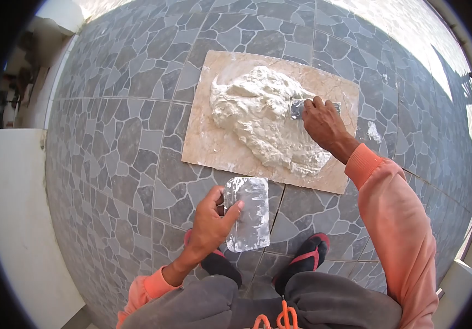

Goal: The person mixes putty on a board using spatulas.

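Observation:
My left hand (212, 222) grips a flat, pale plastering scraper (249, 214) smeared with white paste, thumb across its face, in front of the board's near edge. Closed over the top of a grey metal scraper blade (297, 109), my right hand (326, 123) is at the right side of a mound of wet white plaster (263, 104). The blade touches the plaster. Beneath the mound lies a beige marbled tile board (208, 148), with thin smears around the heap.
Grey stone-patterned floor tiles (115, 131) surround the board. A white splash (373, 131) marks the floor at its right. My feet in sandals (310, 255) stand close to the near edge. A white wall (19, 219) runs along the left, and sunlight falls at upper right.

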Demonstrator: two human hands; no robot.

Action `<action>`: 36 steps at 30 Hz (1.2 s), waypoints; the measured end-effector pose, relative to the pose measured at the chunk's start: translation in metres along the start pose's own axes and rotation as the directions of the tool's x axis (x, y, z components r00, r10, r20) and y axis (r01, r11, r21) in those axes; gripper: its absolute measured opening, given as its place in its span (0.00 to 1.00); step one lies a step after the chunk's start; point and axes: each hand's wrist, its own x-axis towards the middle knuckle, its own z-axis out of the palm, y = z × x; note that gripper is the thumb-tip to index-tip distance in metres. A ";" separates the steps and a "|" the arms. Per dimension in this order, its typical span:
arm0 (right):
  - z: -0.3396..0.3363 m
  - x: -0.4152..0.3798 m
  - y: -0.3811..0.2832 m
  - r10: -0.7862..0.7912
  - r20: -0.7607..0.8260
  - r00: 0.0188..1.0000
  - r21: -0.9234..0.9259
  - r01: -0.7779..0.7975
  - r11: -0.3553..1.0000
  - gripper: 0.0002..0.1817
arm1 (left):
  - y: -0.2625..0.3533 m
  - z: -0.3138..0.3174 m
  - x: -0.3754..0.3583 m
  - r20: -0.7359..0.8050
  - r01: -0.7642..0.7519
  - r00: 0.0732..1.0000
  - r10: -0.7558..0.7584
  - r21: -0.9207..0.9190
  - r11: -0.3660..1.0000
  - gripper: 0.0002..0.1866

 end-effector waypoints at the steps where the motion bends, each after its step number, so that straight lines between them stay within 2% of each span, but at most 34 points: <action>1: 0.006 -0.003 -0.002 -0.043 0.055 0.998 0.001 0.043 0.999 0.07 | 0.004 0.001 -0.001 0.008 0.001 1.000 -0.001 0.007 1.000 0.12; 2: 0.012 -0.004 -0.003 -0.088 0.109 0.990 0.005 0.088 0.996 0.07 | 0.005 0.001 -0.001 0.015 0.003 1.000 -0.003 0.013 1.000 0.12; 3: 0.000 -0.003 -0.002 -0.053 0.086 0.995 0.070 0.047 0.996 0.07 | 0.004 -0.001 -0.001 0.016 0.021 1.000 -0.021 0.024 0.999 0.12; 6: -0.029 0.005 0.008 0.050 0.042 0.998 0.015 -0.050 0.999 0.08 | 0.000 -0.002 -0.003 0.007 0.056 0.998 -0.056 0.013 0.998 0.12; 7: -0.025 0.008 0.007 0.097 -0.056 0.994 0.043 -0.095 0.995 0.09 | 0.000 -0.001 -0.002 0.004 0.047 0.999 -0.047 -0.013 0.999 0.13; 11: 0.017 0.005 0.001 0.007 0.015 1.000 0.135 -0.009 0.991 0.10 | 0.003 0.001 -0.001 0.012 0.025 1.000 -0.025 -0.017 1.000 0.13; 14: -0.007 -0.003 0.009 -0.017 0.054 0.998 0.095 0.012 0.995 0.10 | 0.000 -0.002 -0.003 0.017 0.034 0.999 -0.034 -0.025 0.999 0.13; 15: -0.025 0.000 0.013 0.000 0.119 0.993 0.026 -0.003 1.000 0.09 | -0.002 -0.002 -0.003 0.011 0.036 0.999 -0.036 -0.019 0.999 0.13; 16: -0.021 0.000 0.017 0.045 0.006 0.999 0.001 -0.045 0.999 0.08 | -0.004 -0.003 -0.003 0.008 0.035 0.999 -0.034 -0.010 0.999 0.13; 18: -0.014 0.003 0.017 0.078 -0.091 0.993 -0.030 -0.081 0.996 0.08 | -0.001 -0.001 -0.001 0.010 0.027 1.000 -0.027 -0.004 1.000 0.12; 20: 0.008 0.000 0.012 -0.007 0.029 1.000 -0.026 0.008 1.000 0.09 | 0.005 0.002 -0.001 0.007 0.026 1.000 -0.026 -0.011 1.000 0.12; 24: -0.007 -0.007 0.011 -0.006 0.114 0.993 0.049 0.001 0.999 0.09 | -0.001 0.000 -0.003 -0.005 0.012 1.000 -0.012 -0.007 1.000 0.13; 25: -0.019 -0.003 0.016 0.023 0.124 0.992 -0.027 -0.020 0.999 0.09 | -0.002 -0.002 -0.004 -0.002 0.026 1.000 -0.026 -0.001 1.000 0.13; 28: -0.008 0.004 0.017 0.102 -0.058 0.993 -0.060 -0.105 0.993 0.09 | -0.001 0.000 -0.002 -0.003 0.026 1.000 -0.026 -0.037 0.999 0.13; 30: 0.009 0.001 0.012 0.007 0.056 0.998 -0.029 -0.005 1.000 0.09 | 0.000 0.003 -0.001 -0.001 0.009 1.000 -0.009 -0.039 0.999 0.13; 32: 0.012 -0.002 0.005 -0.008 0.117 0.993 0.023 0.005 1.000 0.09 | 0.000 0.001 -0.002 0.005 -0.005 1.000 0.005 0.006 1.000 0.13; 35: -0.026 0.000 0.018 0.052 0.153 0.987 0.032 -0.057 0.998 0.10 | -0.001 0.001 -0.004 0.003 0.024 1.000 -0.024 -0.047 0.999 0.13; 36: -0.021 0.003 0.020 0.071 0.094 0.993 0.028 -0.074 0.997 0.10 | -0.002 0.002 -0.004 0.006 0.024 1.000 -0.024 -0.049 0.999 0.13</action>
